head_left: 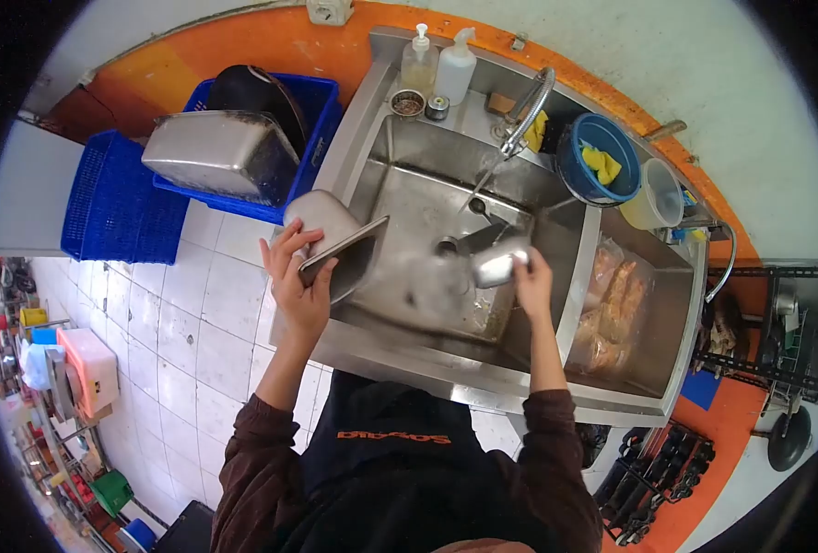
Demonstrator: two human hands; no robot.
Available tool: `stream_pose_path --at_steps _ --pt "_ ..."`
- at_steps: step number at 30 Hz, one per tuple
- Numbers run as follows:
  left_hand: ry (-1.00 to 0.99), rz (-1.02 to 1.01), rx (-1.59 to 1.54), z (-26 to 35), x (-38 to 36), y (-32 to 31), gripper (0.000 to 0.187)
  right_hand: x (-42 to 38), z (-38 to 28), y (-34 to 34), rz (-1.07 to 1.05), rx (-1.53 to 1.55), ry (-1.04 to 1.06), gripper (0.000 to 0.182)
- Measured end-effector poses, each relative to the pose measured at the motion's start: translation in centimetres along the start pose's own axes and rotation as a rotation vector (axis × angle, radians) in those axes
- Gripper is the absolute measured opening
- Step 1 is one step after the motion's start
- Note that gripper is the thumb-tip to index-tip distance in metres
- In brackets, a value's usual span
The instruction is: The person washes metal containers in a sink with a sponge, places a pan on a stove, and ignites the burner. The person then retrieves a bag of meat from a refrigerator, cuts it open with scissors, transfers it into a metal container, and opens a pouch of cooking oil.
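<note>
My left hand (299, 276) is closed on the rim of a steel food pan (324, 216), which is tipped on its side over the sink's left edge. Over the basin of the steel sink (407, 192), my right hand (534, 279) grips a smaller shiny metal container (501, 264). A blurred splash of water spreads to its left, between the two hands. From the bent faucet (543, 90) a thin stream runs into the basin. Dark utensils (479, 206) lie in the basin beneath it, partly hidden.
Left of the sink, a blue crate (320, 101) holds a large steel pan (225, 152) and a black pan. Another blue basket (123, 198) stands beside it. Bagged food (612, 313) lies in the right basin. A blue bucket (573, 170) and soap bottles (455, 72) line the back.
</note>
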State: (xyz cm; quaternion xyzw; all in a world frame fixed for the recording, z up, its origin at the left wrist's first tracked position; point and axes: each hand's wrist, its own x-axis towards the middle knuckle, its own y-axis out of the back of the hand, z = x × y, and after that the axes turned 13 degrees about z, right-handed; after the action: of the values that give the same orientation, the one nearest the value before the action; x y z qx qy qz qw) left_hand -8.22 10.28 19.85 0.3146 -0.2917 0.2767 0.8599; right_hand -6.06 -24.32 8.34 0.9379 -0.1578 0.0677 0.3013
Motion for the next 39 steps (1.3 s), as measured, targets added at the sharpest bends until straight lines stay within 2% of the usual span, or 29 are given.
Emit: stream_pose_path --at_steps 1,3,4,5,7,9,10,11,13,16,17,18,19,20,21,22,23,25,27,28,29,30,31,33,34,35,38,39 --pt "0.0 -0.003 -0.002 0.2 0.2 -0.4 0.013 -0.3 1.0 0.7 0.152 0.166 -0.346 0.024" --pt "-0.143 -0.012 -0.047 0.7 0.6 -1.3 0.014 -1.2 1.1 1.9 0.463 0.519 -0.614 0.031" --pt "-0.185 0.005 -0.081 1.0 0.5 -1.9 0.02 -2.1 1.1 2.1 0.608 0.498 -0.66 0.037" --pt "-0.187 0.004 -0.085 1.1 0.4 -2.1 0.02 -3.2 3.0 1.3 0.612 0.499 -0.66 0.037" --pt "-0.554 -0.018 -0.022 1.0 -0.3 -2.6 0.02 -5.9 9.1 -1.1 0.871 0.881 -1.053 0.044" --pt "-0.624 -0.017 0.008 1.0 -0.4 -3.3 0.022 -6.7 9.4 -0.7 0.799 0.381 -1.193 0.041" --pt "-0.629 -0.045 0.051 1.0 -0.3 -3.5 0.022 -7.2 9.4 -0.8 0.813 0.543 -1.225 0.034" --pt "-0.631 -0.072 0.098 1.1 -0.1 -3.7 0.022 -7.7 9.1 -0.7 0.807 0.548 -1.224 0.034" --pt "-0.613 -0.114 0.156 0.9 -0.2 -4.2 0.019 -8.9 8.7 -0.3 0.732 0.93 -1.292 0.032" --pt "-0.414 -0.175 0.201 1.1 -0.5 -5.5 0.01 -8.6 6.5 0.9 0.765 0.807 -1.16 0.036" --pt "-0.413 -0.175 0.198 1.2 -0.8 -6.4 0.01 -8.2 4.8 1.2 0.776 0.776 -1.091 0.036" --pt "-0.122 -0.115 0.113 1.0 -1.4 -7.5 0.007 -7.9 2.4 1.2 0.762 0.716 -0.951 0.038" --pt "0.169 -0.051 0.03 0.4 -1.9 -8.4 0.008 -7.1 -0.4 1.3 0.754 0.715 -0.949 0.038" --pt "0.35 -0.087 0.049 -0.9 -2.6 -8.9 0.021 -6.3 -3.3 1.5 0.772 0.601 -0.748 0.039" --pt "0.351 -0.083 0.055 -2.7 -3.7 -9.4 0.021 -5.9 -6.0 1.6 0.785 0.489 -0.55 0.041" --pt "0.711 -0.211 -0.054 -4.6 -4.9 -9.9 0.027 -5.9 -8.3 1.3 0.757 0.219 -0.351 0.039" --pt "1.07 -0.339 -0.171 -5.8 -5.9 -10.3 0.032 -6.7 -8.0 0.6 0.674 0.185 -0.34 0.022" --pt "1.071 -0.293 -0.255 -6.1 -7.8 -10.6 0.039 -6.4 -8.4 -0.9 0.544 -0.075 0.598 0.002" --pt "1.439 -0.238 -0.54 -6.9 -9.2 -10.7 0.037 -5.9 -10.3 -1.7 0.298 0.027 0.894 0.012" --pt "1.505 -0.229 -0.619 -7.3 -9.9 -10.8 0.034 -5.8 -10.6 -1.9 0.293 0.034 0.899 0.012" --pt "1.506 -0.218 -0.618 -6.8 -9.7 -10.3 0.034 -5.7 -10.8 -2.2 0.152 0.025 0.958 0.013" --pt "1.631 -0.184 -0.703 -6.0 -9.2 -9.7 0.034 -5.7 -11.0 -2.4 0.011 0.015 1.015 0.014" --pt "1.754 -0.15 -0.791 -5.6 -8.7 -9.3 0.033 -5.9 -10.7 -2.7 0.009 0.02 1.017 0.014" --pt "1.736 -0.12 -0.9 -5.8 -8.5 -8.7 0.032 -6.4 -10.4 -3.2 -0.244 -0.023 1.088 0.021" --pt "1.72 -0.146 -0.902 -5.9 -8.6 -8.6 0.031 -6.6 -10.1 -3.1 -0.504 -0.166 1.051 0.026" --pt "1.704 -0.172 -0.903 -5.2 -7.9 -8.2 0.03 -6.4 -11.3 -2.6 -0.51 -0.163 1.046 0.026" --pt "1.628 -0.183 -0.948 -6.7 -8.8 -8.2 0.028 -5.7 -13.5 -2.7 -0.303 0.034 0.8 0.035" --pt "1.636 -0.19 -0.946 -5.9 -8.4 -7.9 0.028 -6.4 -12.4 -4.2 -0.165 0.029 0.473 0.039"
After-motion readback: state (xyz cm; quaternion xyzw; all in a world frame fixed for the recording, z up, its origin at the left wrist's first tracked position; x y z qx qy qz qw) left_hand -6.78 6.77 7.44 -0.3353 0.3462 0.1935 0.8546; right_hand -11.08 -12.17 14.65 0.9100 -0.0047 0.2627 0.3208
